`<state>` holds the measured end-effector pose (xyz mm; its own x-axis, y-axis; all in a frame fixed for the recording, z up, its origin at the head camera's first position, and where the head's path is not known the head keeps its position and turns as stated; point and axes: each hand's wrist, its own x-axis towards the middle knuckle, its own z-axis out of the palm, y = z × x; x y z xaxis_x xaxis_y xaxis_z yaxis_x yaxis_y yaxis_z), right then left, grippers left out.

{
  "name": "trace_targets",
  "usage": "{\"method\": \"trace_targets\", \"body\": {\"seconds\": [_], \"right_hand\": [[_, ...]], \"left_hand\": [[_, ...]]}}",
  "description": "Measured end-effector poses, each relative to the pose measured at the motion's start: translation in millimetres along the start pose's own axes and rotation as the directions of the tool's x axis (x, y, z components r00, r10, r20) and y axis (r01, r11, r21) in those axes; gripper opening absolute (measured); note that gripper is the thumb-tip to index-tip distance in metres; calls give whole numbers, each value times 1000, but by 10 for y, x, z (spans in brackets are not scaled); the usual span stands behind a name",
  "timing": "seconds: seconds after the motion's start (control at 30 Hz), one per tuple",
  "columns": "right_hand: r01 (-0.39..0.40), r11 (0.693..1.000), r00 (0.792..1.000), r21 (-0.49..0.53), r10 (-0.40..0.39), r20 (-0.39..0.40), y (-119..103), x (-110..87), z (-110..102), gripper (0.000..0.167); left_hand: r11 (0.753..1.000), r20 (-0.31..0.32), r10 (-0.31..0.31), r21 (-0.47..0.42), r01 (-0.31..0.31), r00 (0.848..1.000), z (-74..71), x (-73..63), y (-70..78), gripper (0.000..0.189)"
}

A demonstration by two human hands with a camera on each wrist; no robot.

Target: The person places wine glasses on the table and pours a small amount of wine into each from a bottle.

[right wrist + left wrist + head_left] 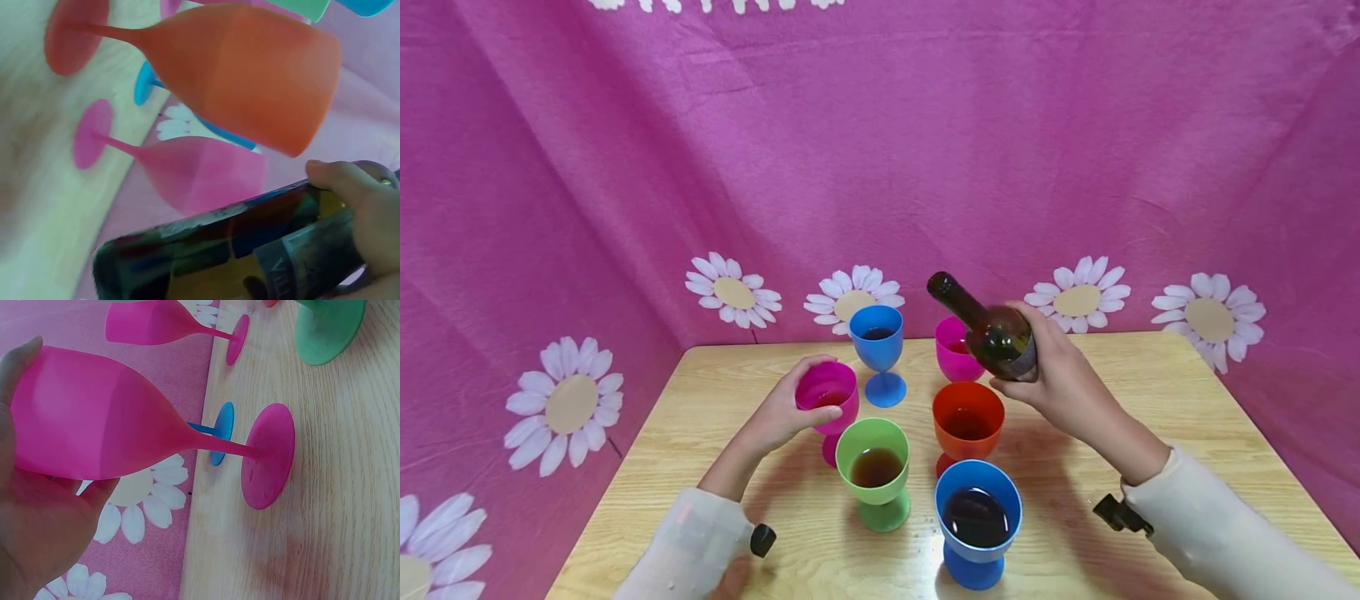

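My left hand (pixel 782 412) grips the bowl of a pink goblet (pixel 844 415) with dark liquid in it. In the left wrist view that goblet's round foot is down at the table. A dark glass wine bottle (pixel 1000 337) is in the grip of my right hand (pixel 1063 383). It leans, with its neck pointing up and to the left, above an orange-red goblet (pixel 958 447) and overlapping a second pink goblet (pixel 951 358) behind. The right wrist view shows the bottle's labelled body (pixel 219 244), thumb along its side. Both these goblets hold some liquid.
A green goblet (pixel 883 508) and a large blue goblet (pixel 973 567) stand at the front, each with dark liquid. Another blue goblet (pixel 883 354) stands at the back. The goblets are close together on the wooden table (pixel 1150 400), before a pink flowered cloth (pixel 880 167).
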<state>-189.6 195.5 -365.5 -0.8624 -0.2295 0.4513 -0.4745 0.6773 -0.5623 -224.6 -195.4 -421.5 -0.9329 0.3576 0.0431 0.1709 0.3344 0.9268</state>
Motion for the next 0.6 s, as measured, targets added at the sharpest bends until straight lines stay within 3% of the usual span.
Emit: {"method": "trace_targets", "body": {"seconds": [0.2,0.43,0.6], "right_hand": [[-138,987,990,77,139,-14,176,-136,2,101],[-176,977,981,119,184,-64,404,-298,49,102],[-253,952,965,171,261,-27,527,-401,35,102]], "left_hand": [[1000,-4,2,-4,-2,1000,10,2,-6,81],[1000,-5,-5,-8,5,1000,2,8,-31,82],[1000,-5,-7,-5,7,1000,0,-2,-21,83]]}}
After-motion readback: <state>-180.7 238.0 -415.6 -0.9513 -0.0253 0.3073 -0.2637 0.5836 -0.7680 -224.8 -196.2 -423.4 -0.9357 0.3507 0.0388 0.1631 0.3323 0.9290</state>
